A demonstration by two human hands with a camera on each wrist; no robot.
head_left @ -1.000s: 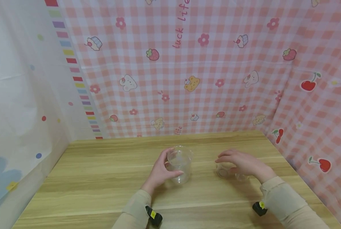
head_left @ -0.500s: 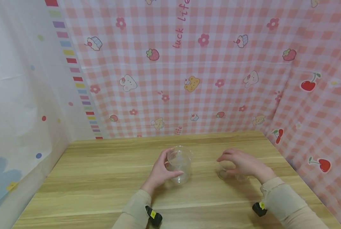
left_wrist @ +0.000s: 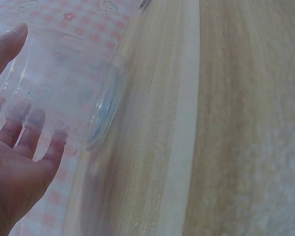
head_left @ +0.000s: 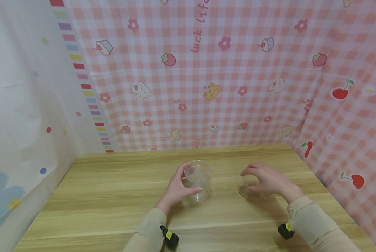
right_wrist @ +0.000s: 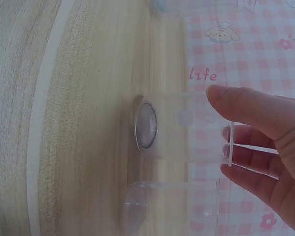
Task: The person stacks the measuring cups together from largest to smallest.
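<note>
A large clear cup with a wide rim (head_left: 203, 187) stands on the table, and my left hand (head_left: 176, 185) holds its side with thumb and fingers spread around it. Through its wall the fingers show in the left wrist view. To the right, my right hand (head_left: 268, 180) grips a smaller clear cup (right_wrist: 179, 130) near its rim, thumb on one side and fingers on the other. This cup's round base faces the tabletop; whether it touches cannot be told. Close beside it stands another small clear cup (right_wrist: 174, 206), mostly hidden behind the right hand in the head view.
The wood-grain table (head_left: 112, 196) meets a pink checked cloth (head_left: 188, 115) along its back edge. A white cloth (head_left: 24, 105) hangs at the left and more checked cloth (head_left: 358, 133) at the right. Each sleeve carries a black wrist camera (head_left: 170, 238).
My right hand has shifted slightly to the right, and the small cup's base has moved a little under its fingers. The left hand and large cup stay in place.
</note>
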